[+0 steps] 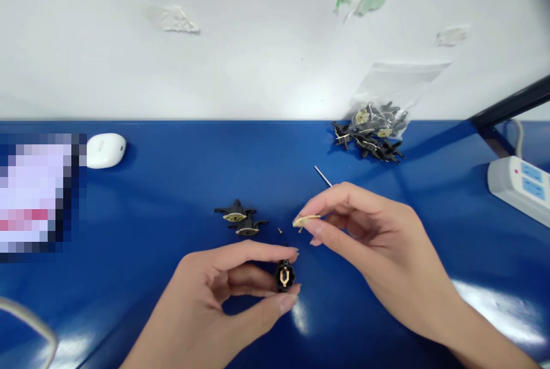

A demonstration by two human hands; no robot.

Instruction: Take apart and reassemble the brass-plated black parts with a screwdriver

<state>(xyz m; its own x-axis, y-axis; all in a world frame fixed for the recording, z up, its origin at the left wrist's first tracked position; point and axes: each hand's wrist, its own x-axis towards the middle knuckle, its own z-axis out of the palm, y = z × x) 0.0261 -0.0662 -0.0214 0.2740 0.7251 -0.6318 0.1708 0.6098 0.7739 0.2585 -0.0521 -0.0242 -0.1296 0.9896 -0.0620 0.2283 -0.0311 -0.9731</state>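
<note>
My left hand [232,289] is closed around a small black plastic housing [278,283], pinched between thumb and fingers. Its opening faces me and shows a copper-coloured contact [284,276] inside. Between the thumb and forefinger of my right hand [365,237] is a thin yellowish plate [306,220], seen almost edge-on. Two tiny brass-coloured screws lie on the table: one screw [279,230] between the hands, the other screw [299,231] just below the plate. Left of them sit two black parts with brass-coloured faces [235,213]. A thin metal rod [322,176] runs partly behind my right hand.
At the back right, a clear plastic bag [399,79] and a pile of similar black parts [373,142] rest against the wall. A white power strip [519,185] stands far right. On the left are a white case [106,150], a blurred-out screen [34,191] and a cable [34,323].
</note>
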